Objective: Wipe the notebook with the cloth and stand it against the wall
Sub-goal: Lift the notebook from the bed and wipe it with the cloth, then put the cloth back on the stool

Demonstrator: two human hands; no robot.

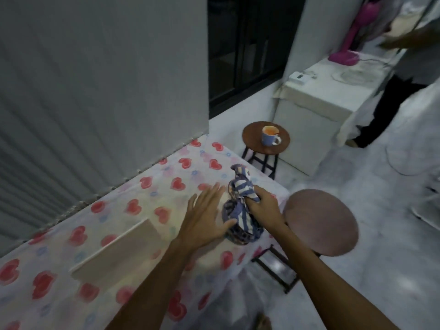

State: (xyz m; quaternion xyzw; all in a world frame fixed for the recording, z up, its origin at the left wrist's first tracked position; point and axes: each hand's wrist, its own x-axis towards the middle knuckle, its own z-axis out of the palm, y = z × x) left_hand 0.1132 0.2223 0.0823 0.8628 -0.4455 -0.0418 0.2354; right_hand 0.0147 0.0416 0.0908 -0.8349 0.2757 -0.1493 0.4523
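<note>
Right hand [260,206] grips the bunched striped cloth [239,186], fingers curled round it; left hand [204,215] lies flat beside it, fingers spread; pale notebook [114,251] lies near-left on the heart-print tablecloth [133,186]

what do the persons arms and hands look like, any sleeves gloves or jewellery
The left forearm and right forearm are bare, with no sleeve in view. The left hand and right hand wear no gloves; no watch, bracelet or ring shows, though the picture is blurry.
</note>
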